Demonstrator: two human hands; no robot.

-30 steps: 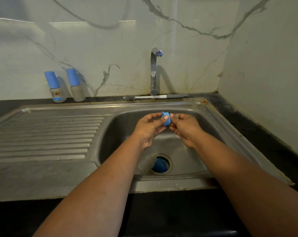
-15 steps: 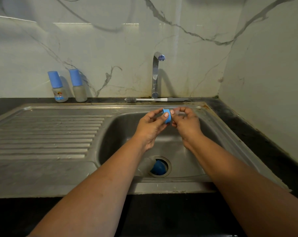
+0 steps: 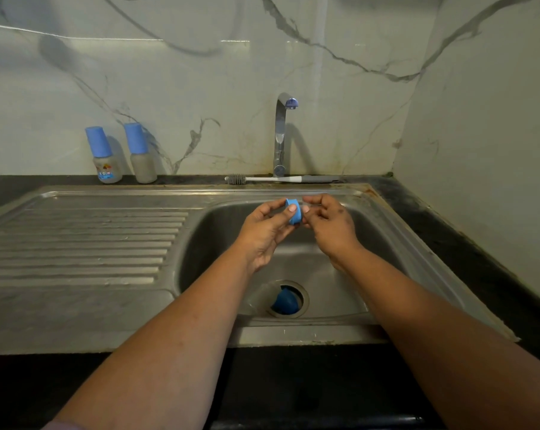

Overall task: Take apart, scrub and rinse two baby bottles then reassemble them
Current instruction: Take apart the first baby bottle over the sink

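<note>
Over the basin of the steel sink, the person holds a small blue bottle ring between both hands. The left hand pinches the ring, its thumb pressed on the near face and its fingers curled behind. The right hand meets it from the other side with its fingertips curled at the ring's right edge; something clear seems to be held there, but it is too faint to tell what. Down in the basin, a blue cap lies on the drain opening, with a clear bottle body lying on its side just to its left. Two more baby bottles stand upright on the dark worktop against the marble wall, beyond the ribbed draining board: the left bottle bears a printed picture, and the right bottle stands just beside it, both wearing tall blue caps. A bottle brush lies flat behind the sink at the foot of the tap, its bristle end pointing left.
</note>
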